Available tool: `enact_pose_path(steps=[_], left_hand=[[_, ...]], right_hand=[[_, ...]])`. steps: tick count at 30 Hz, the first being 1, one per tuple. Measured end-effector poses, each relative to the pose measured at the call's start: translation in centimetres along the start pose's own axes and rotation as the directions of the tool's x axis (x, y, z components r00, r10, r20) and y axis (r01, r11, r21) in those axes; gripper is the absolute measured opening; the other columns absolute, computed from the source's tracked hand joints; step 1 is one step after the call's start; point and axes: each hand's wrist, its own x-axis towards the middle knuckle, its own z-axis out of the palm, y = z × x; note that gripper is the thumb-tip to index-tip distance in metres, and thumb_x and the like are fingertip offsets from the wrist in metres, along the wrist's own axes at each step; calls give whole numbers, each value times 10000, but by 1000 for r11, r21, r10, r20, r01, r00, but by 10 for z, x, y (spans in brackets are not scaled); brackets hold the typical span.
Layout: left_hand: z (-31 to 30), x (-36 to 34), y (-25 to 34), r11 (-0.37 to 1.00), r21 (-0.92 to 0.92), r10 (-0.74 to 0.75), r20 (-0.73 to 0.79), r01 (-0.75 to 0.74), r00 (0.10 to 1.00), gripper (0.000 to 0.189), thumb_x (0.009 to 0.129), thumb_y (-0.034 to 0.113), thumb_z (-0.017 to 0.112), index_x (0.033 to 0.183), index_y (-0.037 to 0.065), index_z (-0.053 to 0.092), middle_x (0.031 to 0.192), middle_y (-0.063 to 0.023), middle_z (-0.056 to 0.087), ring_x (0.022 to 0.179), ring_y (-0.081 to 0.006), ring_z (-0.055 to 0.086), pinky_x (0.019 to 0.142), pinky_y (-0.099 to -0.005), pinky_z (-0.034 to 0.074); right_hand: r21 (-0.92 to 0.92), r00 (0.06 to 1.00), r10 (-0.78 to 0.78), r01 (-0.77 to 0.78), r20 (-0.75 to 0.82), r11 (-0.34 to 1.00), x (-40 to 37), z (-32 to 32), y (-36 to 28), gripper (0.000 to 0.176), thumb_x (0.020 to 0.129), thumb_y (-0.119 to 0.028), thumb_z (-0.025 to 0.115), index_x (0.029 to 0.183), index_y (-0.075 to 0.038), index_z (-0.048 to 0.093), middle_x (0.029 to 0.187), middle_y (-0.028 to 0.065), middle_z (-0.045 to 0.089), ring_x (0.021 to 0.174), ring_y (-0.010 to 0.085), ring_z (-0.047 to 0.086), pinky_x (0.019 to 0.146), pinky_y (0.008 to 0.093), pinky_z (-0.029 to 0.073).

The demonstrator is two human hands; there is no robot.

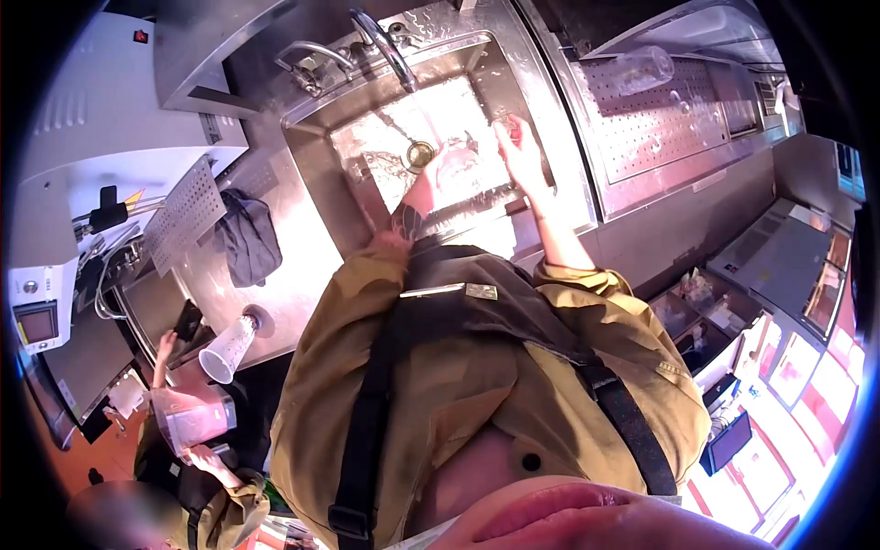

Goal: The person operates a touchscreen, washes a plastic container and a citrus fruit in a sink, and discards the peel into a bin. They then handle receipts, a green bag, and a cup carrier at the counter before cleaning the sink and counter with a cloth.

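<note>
My left hand [425,190] reaches down into a steel sink [316,174], close to the drain [419,155]. Its fingers are wrapped round a clear, rounded vessel [457,170], partly washed out by glare. Over the right side of the basin is my right hand [521,158], fingers bent and thumb apart, with nothing I can make out in them. Above the basin curves a metal faucet [385,50], and a faint stream of water seems to fall from it towards the vessel.
A perforated drain board [651,128] carries a clear container [642,71] at right. On the left counter lie a dark cloth [247,240] and a tall patterned cup [227,351]. A co-worker at lower left holds a clear pitcher [194,417].
</note>
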Motion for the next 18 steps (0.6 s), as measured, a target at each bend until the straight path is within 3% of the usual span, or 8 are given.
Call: enact_pose_path(steps=[5,6,8,10,12,14,16,18], left_hand=[[74,-65,32,912,-396,-67,108,104,992,879,792,725,328,1321,26,377,1338,-173,410,1180,-361,446,1011,-543,318],[71,-66,32,890,-443,-27,181,107,983,732,821,611,457,1276,38,419,1306,-157,434,1142,-365,473,978,-526,363],[61,-60,41,854,386,282,219,-349,934,677,752,407,622,1263,33,382,1222,-129,484,1068,-307,513,893,-443,416],[42,-52,48,223,811,657,285,-541,698,850,613,232,799,1274,14,311,1139,-107,528,992,-236,545,797,-346,450],[103,-95,91,-581,785,626,600,-215,499,950,531,212,819,1293,-4,293,1137,-116,531,974,-276,520,841,-352,411],[127,-115,109,-349,892,714,451,-285,536,975,499,167,809,1305,-14,291,1137,-108,538,966,-294,471,867,-374,376],[134,-119,119,-465,836,675,547,-290,496,1026,497,167,801,1346,14,246,1144,-106,549,997,-293,420,887,-387,371],[157,-134,127,-312,902,736,428,-298,525,1075,492,160,806,1372,35,202,1163,-117,543,985,-298,431,901,-380,373]], right_hand=[[347,970,-196,234,-142,908,-27,34,-41,419,816,-170,674,1170,-12,514,913,59,600,832,111,543,763,250,454],[307,969,-225,245,-99,920,-24,34,-38,407,806,-160,682,1151,-8,528,935,61,605,844,110,547,771,253,457],[287,967,-252,231,35,930,-22,25,-65,373,781,-139,699,1101,2,569,984,63,616,869,107,557,775,259,469],[257,935,-274,214,226,942,-24,6,-111,350,747,-104,711,1067,2,615,1006,73,624,887,126,580,760,272,488],[136,815,-477,459,330,878,-20,-4,-139,376,725,-105,724,1074,-7,626,1002,88,622,874,147,591,772,269,487],[155,738,-611,593,288,790,-22,-5,-166,411,713,-124,732,1096,-22,624,992,102,620,892,168,591,785,273,479],[56,687,-644,668,335,742,-30,-11,-192,434,691,-178,749,1087,-42,635,1039,103,608,967,219,583,836,309,459],[-21,669,-665,710,333,704,-40,-12,-212,522,684,-175,752,1164,-54,585,1096,120,594,1038,240,563,882,335,446]])
